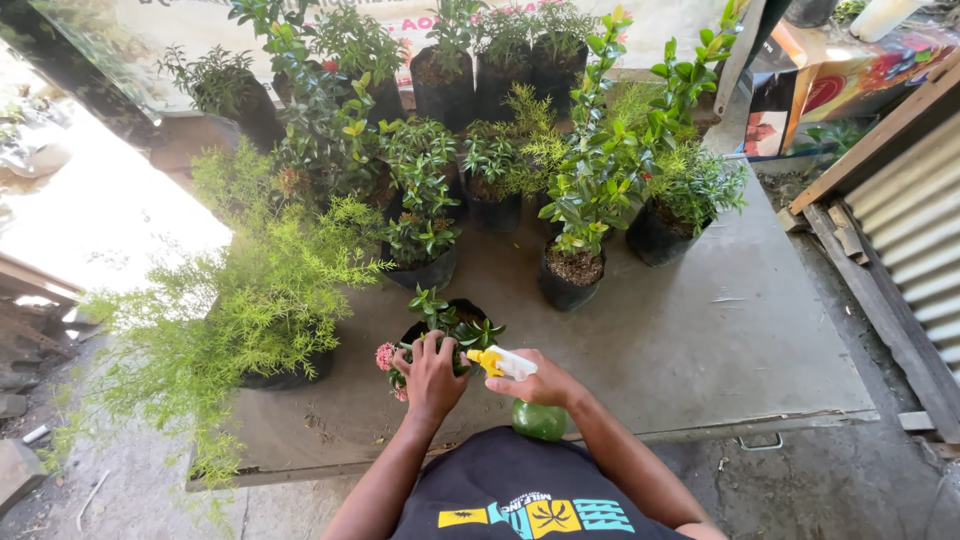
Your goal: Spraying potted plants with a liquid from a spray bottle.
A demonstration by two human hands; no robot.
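Down at the bench's (pixel 700 350) near edge, the right hand (pixel 545 385) has its grip closed around a green spray bottle (pixel 538 418) with a yellow-and-white nozzle, aimed left at a small potted plant (pixel 450 325). The left hand (pixel 432 375) rests fingers spread on that plant's leaves, beside a pink flower (pixel 385 356).

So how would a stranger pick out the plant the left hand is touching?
On the grey table, look at the near edge, just right of the big feathery fern. The small potted plant under the left hand stands alone, nearest the person, with a pink flower cluster.
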